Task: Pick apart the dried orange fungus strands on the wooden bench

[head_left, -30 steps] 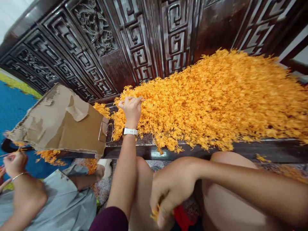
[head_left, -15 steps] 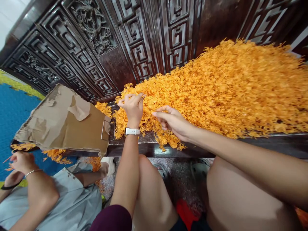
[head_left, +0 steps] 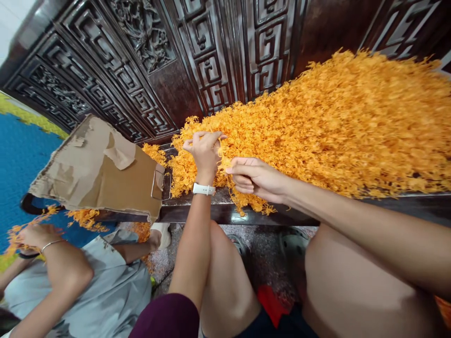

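A large heap of orange, spidery flower-like pieces covers the dark wooden bench in front of me. At the heap's near left part, my left hand is bent with its thumb and fingers pinched. A thin orange strand shows just below those fingertips, hard to tell from the heap behind. Slightly lower and to the right, my right hand is closed, thumb against forefinger, the other fingers curled in. Whatever sits in its pinch blends with the orange behind it. The two hands are a short gap apart.
A torn cardboard box stands on the bench to the left, beside a wire handle. Behind rises a carved dark wooden backrest. At lower left, a seated person's hands hold orange strands. The bench edge runs above my knees.
My right hand's fingers have curled in and closed. Both hands sit slightly farther right in view. The neighbouring person's hands have shifted, now with more orange strands showing.
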Demonstrator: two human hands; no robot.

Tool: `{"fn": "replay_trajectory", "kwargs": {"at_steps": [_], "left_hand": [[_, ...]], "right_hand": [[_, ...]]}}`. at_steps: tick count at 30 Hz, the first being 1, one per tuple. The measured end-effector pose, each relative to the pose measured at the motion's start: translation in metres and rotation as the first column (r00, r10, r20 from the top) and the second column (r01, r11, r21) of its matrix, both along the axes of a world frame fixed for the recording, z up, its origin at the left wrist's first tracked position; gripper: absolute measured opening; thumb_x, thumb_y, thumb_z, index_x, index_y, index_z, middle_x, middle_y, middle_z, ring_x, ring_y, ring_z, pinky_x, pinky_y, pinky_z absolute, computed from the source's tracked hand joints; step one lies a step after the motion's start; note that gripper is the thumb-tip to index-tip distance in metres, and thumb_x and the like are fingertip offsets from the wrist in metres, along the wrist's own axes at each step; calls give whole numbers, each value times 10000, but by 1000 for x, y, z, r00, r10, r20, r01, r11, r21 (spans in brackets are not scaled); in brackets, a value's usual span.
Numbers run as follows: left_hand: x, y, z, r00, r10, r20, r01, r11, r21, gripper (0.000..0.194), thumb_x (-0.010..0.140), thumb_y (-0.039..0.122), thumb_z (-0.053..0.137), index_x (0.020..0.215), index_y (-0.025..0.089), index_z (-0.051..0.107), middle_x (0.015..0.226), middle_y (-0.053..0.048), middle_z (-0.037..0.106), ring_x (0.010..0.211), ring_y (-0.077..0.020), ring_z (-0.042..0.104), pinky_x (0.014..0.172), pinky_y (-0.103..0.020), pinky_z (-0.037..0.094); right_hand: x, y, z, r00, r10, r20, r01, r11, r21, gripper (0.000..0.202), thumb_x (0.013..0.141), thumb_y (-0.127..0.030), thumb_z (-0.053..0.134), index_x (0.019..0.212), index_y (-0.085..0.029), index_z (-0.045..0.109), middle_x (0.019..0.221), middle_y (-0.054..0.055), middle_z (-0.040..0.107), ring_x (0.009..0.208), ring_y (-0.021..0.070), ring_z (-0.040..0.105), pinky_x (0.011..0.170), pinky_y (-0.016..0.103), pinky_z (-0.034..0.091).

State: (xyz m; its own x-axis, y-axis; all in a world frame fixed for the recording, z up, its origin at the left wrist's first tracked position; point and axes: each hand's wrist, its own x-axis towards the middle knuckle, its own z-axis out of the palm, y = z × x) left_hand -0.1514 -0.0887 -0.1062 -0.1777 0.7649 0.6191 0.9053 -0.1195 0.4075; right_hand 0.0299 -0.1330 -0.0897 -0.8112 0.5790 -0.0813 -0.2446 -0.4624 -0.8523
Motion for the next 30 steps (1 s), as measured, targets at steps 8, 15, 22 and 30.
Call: {"fn": "replay_trajectory", "kwargs": {"at_steps": [8, 15, 22, 30], "left_hand": [[-30, 13, -13, 985, 53, 165, -49, 998, -26, 169, 972, 236, 681, 937, 289, 838, 927, -104, 762, 1096, -333, 573, 1099, -591, 247], [-24, 6, -8, 984, 14, 179, -22, 999, 43, 143, 967, 278, 707, 932, 289, 845, 889, -96, 757, 1063, -334, 570, 1117, -620, 199], [-16, 10, -11, 999, -42, -5, 42, 999, -5, 149, 990, 294, 683, 989, 295, 831, 974, -89, 788, 1146, -349, 572, 1105, -619, 178], [6, 1, -6, 976, -169, -140, 159, 984, -77, 199, 1006, 268, 649, 1032, 337, 834, 944, -85, 784, 1213, -335, 556, 1085, -556, 201]], "right_hand": [[2, -56, 6, 441, 890, 117, -876, 399, 270, 317, 823, -450, 869, 809, -155, 756, 838, 26, 754, 810, 144, 683, 748, 243, 531], [21, 16, 16, 965, -215, -152, 199, 973, -114, 376, 890, -516, 788, 825, -224, 561, 560, -64, 459, 490, 87, 350, 501, 265, 306], [26, 34, 4, 865, -486, 126, 502, 839, -209, 148, 988, -340, 595, 995, -194, 617, 621, -15, 532, 497, 107, 347, 490, 287, 267], [20, 25, 3, 846, -494, 200, 454, 864, 217, 332, 909, -354, 760, 743, -218, 508, 604, -21, 511, 502, 97, 405, 501, 293, 299]]}}
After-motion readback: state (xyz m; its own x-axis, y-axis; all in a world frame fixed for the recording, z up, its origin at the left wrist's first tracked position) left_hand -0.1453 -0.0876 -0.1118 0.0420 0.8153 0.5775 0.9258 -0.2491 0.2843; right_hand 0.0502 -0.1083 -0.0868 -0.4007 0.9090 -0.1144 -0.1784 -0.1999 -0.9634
